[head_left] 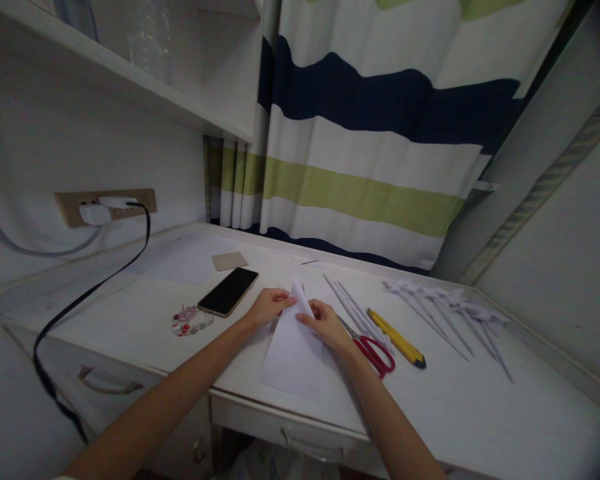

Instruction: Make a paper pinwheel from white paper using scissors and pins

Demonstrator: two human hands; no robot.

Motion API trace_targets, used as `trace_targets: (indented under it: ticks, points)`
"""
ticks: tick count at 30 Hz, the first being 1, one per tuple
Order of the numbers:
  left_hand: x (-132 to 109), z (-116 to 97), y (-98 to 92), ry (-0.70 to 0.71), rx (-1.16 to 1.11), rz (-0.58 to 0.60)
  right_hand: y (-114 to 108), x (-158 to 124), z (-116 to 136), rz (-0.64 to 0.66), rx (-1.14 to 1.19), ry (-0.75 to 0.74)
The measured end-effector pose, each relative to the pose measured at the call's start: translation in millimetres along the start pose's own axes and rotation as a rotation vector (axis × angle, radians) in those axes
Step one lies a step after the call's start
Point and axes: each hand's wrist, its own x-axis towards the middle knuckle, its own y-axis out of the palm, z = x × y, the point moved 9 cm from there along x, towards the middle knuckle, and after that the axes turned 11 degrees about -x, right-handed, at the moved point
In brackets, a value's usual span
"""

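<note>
A white sheet of paper [293,360] lies towards me on the desk, its far end lifted and folded to a point between my hands. My left hand [270,305] pinches the left edge of that folded end. On the right edge, my right hand [327,323] grips the same paper between thumb and fingers. Just right of my right hand are red-handled scissors [377,353], partly hidden by the hand and wrist. Several thin white paper sticks [353,307] lie beyond them, and a yellow utility knife [397,339] rests alongside.
Left of my hands are a black phone [229,291], a beaded bracelet [193,321] and a beige square card [230,261]. Several white paper flowers on stems [445,303] lie at the right. A black cable [97,287] hangs from the wall socket [70,208] over the desk's left edge.
</note>
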Motion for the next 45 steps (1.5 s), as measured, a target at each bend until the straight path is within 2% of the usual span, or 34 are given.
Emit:
trace_targets:
  ticks: [7, 13, 17, 24, 32, 45]
  points:
    - [-1.2, -3.3, 1.8, 0.022, 0.067, 0.015, 0.1, 1.7, -4.0, 0.007, 0.026, 0.004]
    - [-5.6, -4.2, 12.3, 0.042, 0.100, 0.072, -15.9, 4.4, -4.6, -0.153, 0.048, 0.010]
    - [-8.8, 0.2, 22.7, 0.035, 0.108, 0.129, -17.4, 4.3, -3.4, -0.199, 0.086, -0.006]
    - [-13.1, -4.2, 30.0, 0.051, 0.112, 0.145, -11.3, 2.6, -9.2, -0.182, 0.222, 0.052]
    - [-18.6, -5.2, 42.4, 0.052, 0.080, 0.212, -15.4, 1.0, -8.6, -0.204, 0.330, 0.128]
    - [-22.3, -13.9, 47.1, 0.056, 0.032, 0.244, -15.5, -1.3, -14.6, -0.226, 0.411, 0.215]
